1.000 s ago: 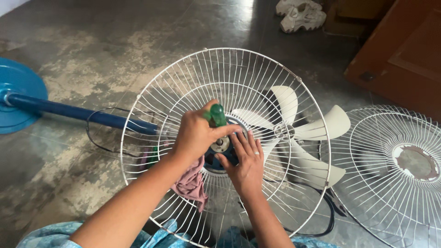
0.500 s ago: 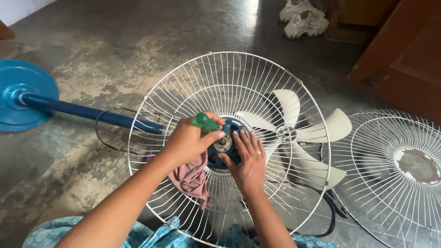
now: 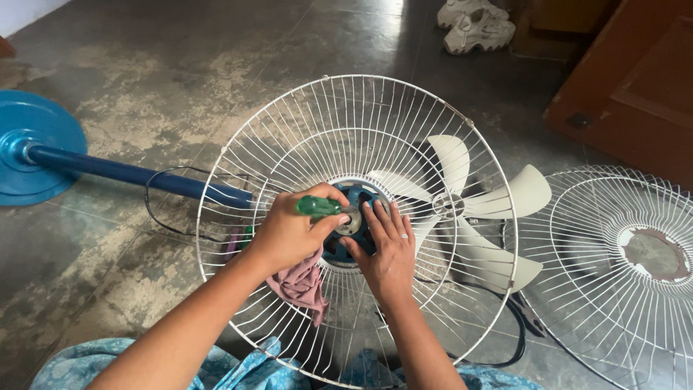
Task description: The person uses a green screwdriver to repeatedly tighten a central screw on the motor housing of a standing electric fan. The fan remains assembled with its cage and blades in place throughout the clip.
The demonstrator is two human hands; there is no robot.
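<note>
Left hand (image 3: pixel 289 235): grip closed around green-handled screwdriver (image 3: pixel 320 206) and pink rag (image 3: pixel 303 285), at blue motor hub (image 3: pixel 354 224) of white fan guard (image 3: pixel 289 144). Right hand (image 3: pixel 388 253): open, fingers flat against hub. Loose fan blade (image 3: pixel 484 209) beside; second guard (image 3: pixel 621 260) on floor.

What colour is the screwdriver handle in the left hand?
Translucent green; the screwdriver handle shows best in the head view.

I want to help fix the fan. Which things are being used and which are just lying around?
In use: green-handled screwdriver in left hand; pink cloth; round white wire guard; blue motor hub under right hand.

Lying about: pale plastic fan blade; second wire guard; white shoes.
</note>
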